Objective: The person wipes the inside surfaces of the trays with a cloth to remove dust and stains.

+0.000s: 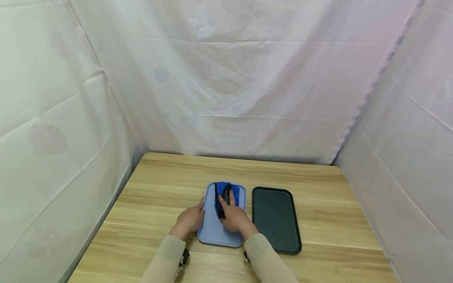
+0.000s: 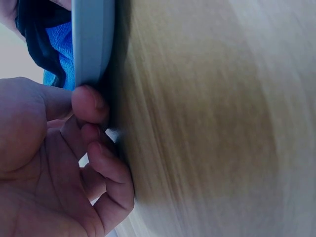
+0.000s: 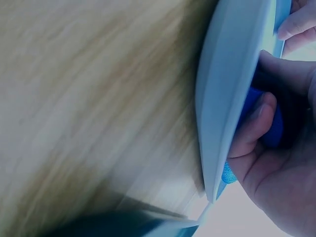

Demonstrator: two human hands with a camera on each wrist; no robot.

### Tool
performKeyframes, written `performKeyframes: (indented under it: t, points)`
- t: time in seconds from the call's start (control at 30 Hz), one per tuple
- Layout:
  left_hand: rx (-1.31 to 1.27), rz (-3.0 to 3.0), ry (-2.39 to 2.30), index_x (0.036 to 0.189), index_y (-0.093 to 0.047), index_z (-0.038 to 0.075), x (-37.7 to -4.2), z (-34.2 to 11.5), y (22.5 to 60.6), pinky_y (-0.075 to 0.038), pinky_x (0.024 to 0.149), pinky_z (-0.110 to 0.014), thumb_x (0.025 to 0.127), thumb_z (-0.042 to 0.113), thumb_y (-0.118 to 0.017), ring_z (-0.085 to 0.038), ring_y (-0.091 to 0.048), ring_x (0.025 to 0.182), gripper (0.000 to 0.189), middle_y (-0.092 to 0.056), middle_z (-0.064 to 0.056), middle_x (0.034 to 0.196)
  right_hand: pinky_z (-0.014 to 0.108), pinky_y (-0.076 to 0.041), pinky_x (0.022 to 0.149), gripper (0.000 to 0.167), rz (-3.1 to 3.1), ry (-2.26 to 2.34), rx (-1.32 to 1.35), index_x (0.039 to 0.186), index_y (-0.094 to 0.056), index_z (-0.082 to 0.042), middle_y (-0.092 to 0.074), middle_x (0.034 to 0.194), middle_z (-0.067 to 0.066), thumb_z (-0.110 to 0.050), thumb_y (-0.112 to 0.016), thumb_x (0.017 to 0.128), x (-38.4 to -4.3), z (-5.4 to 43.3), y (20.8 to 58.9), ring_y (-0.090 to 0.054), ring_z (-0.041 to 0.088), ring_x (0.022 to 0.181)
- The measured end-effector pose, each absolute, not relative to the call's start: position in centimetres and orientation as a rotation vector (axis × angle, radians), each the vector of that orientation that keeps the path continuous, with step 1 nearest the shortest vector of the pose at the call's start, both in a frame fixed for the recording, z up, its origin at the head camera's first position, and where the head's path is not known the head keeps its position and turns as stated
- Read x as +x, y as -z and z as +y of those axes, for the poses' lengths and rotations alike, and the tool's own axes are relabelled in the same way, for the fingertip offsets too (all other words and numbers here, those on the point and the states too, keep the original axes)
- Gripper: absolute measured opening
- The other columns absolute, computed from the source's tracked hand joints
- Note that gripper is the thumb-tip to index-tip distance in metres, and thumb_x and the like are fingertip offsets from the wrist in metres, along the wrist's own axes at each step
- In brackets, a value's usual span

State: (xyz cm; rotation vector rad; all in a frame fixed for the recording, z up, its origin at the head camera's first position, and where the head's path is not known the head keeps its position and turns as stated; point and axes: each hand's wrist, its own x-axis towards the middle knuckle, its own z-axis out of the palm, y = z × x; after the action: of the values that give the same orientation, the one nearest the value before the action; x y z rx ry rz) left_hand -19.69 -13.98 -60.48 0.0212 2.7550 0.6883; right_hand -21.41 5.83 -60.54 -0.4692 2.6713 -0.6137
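Note:
A light blue tray (image 1: 214,234) lies on the wooden table, and a blue cloth (image 1: 236,191) with a dark strip along its left side is on its upper part. Over the cloth lies a long, curved black object (image 1: 227,191) whose exact kind I cannot tell. My right hand (image 1: 235,216) holds it from above, fingers spread along it and partly hiding it; curled fingers show in the right wrist view. At the tray's left edge, my left hand (image 1: 190,219) holds the rim, its thumb (image 2: 89,104) touching the tray's side wall (image 2: 93,42) in the left wrist view.
A dark green tray (image 1: 276,220) lies just right of the light blue one, a narrow gap between them. The wooden table (image 1: 159,188) is bordered by pale cloth curtains (image 1: 226,98) at the back and both sides.

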Motion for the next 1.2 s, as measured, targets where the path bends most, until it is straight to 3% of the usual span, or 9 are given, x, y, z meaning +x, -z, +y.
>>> performKeyframes:
  t: [0.3, 0.4, 0.57, 0.8, 1.2]
  points:
    - [0.034, 2.771, -0.672, 0.162, -0.037, 0.013, -19.7, -14.1, 60.5, -0.057, 0.084, -0.050, 0.110, 0.025, -0.047, -0.031, -0.072, 0.104, 0.054, -0.066, -0.022, 0.138, 0.035, -0.044, 0.057, 0.086, 2.685, 0.621, -0.477, 0.167, -0.023, -0.024, 0.002, 0.173, 0.025, -0.025, -0.073, 0.096, -21.5, 5.1, 60.5, -0.054, 0.020, 0.056]
    - [0.037, 2.764, -0.689, 0.161, -0.038, 0.012, -19.6, -14.0, 60.3, -0.055, 0.073, -0.045, 0.109, 0.024, -0.047, -0.028, -0.072, 0.089, 0.054, -0.072, -0.023, 0.124, 0.036, -0.045, 0.059, 0.086, 2.687, 0.627, -0.479, 0.166, -0.025, -0.023, 0.000, 0.173, 0.026, -0.026, -0.074, 0.096, -21.5, 5.0, 60.4, -0.057, 0.021, 0.060]
    - [0.030, 2.753, -0.710, 0.161, -0.038, 0.011, -19.6, -13.9, 60.1, -0.045, 0.058, -0.037, 0.109, 0.023, -0.047, -0.021, -0.060, 0.067, 0.054, -0.075, -0.020, 0.103, 0.036, -0.047, 0.061, 0.085, 2.690, 0.628, -0.482, 0.166, -0.026, -0.022, -0.001, 0.172, 0.027, -0.026, -0.074, 0.096, -21.5, 4.7, 60.1, -0.060, 0.023, 0.064]
    - [0.034, 2.758, -0.705, 0.161, -0.038, 0.011, -19.6, -13.9, 60.1, -0.047, 0.061, -0.037, 0.109, 0.023, -0.047, -0.021, -0.061, 0.069, 0.054, -0.075, -0.022, 0.110, 0.037, -0.046, 0.060, 0.086, 2.694, 0.625, -0.474, 0.166, -0.026, -0.020, -0.002, 0.172, 0.028, -0.025, -0.074, 0.096, -21.4, 4.2, 59.9, -0.058, 0.022, 0.062]
    - [0.012, 2.744, -0.701, 0.162, -0.037, 0.013, -19.6, -13.9, 60.1, -0.044, 0.058, -0.036, 0.110, 0.024, -0.047, -0.021, -0.059, 0.066, 0.054, -0.075, -0.021, 0.108, 0.036, -0.046, 0.059, 0.086, 2.700, 0.635, -0.468, 0.166, -0.025, -0.021, -0.001, 0.172, 0.028, -0.025, -0.074, 0.096, -21.5, 3.4, 60.1, -0.057, 0.020, 0.060]
